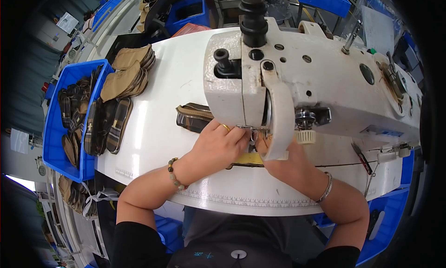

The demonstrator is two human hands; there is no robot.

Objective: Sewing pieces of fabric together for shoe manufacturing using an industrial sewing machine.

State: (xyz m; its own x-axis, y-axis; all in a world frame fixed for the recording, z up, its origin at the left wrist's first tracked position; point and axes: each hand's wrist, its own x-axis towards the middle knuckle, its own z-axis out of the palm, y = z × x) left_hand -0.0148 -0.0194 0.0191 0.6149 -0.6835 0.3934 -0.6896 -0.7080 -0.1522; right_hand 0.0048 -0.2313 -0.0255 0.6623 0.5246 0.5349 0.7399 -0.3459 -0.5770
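A white sewing machine stands over the white table, and both my hands meet beneath its head. My left hand is closed, its fingers pinched together at the metal presser foot; what they hold is hidden. My right hand curls in from the other side, partly covered by the curved white lever; its fingertips are bent toward the foot, their hold hidden. A yellow strip lies between the hands at the table surface. Beyond my left hand rests a plaid pouch-like piece with brown edging.
On the left, a blue bin holds dark plaid pieces, with several more plaid pieces at its edge. Stacked tan pieces lie behind them. Thread snips rest at right. A printed ruler follows the near table edge.
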